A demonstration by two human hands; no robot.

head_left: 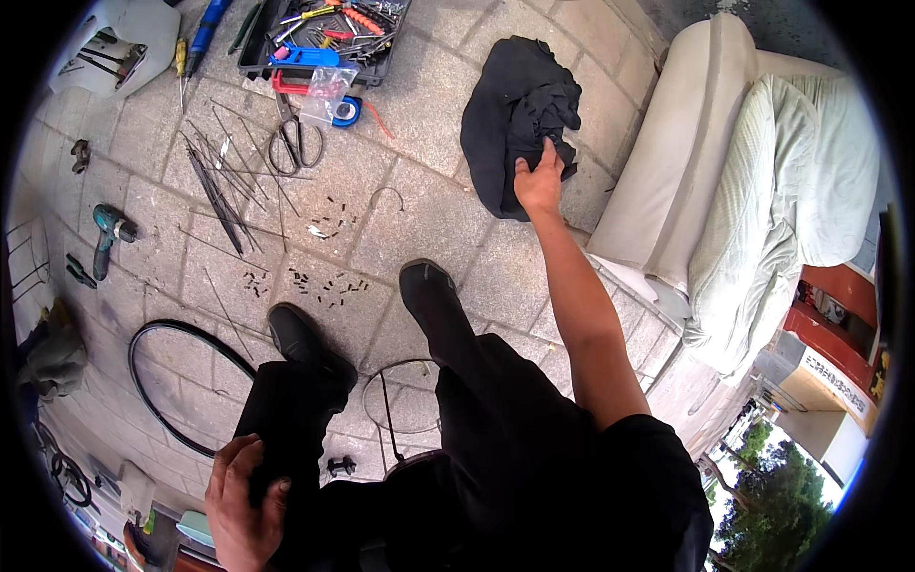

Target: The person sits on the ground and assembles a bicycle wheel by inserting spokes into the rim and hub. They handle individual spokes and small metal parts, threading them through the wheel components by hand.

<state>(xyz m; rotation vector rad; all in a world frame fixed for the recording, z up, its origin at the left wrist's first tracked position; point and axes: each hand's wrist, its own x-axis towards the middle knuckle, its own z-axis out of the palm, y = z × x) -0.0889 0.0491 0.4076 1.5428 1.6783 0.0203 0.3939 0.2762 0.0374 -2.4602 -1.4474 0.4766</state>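
Observation:
My right hand [540,181] reaches out to a crumpled black cloth [510,95] on the paving, its thumb and forefinger apart against the near edge of the folds. The cloth lies in a bunched heap, like a garment, and hides part of the fingertips. Beside my left thigh, my left hand [245,505] hangs with loosely bent fingers, the thumb apart, and nothing visible in it. Between my shoes and the cloth, several short black pieces [324,286] are scattered, along with a thin curved wire [389,195].
A beige sofa-like seat [686,143] with a pale cover [772,210] borders the right. Scissors [294,148], thin rods [229,181] and a filled tool case [329,43] lie far left. Left are a cordless drill [110,234] and a black tyre-like hoop [136,367]. A spoked rim [367,400] sits between my legs.

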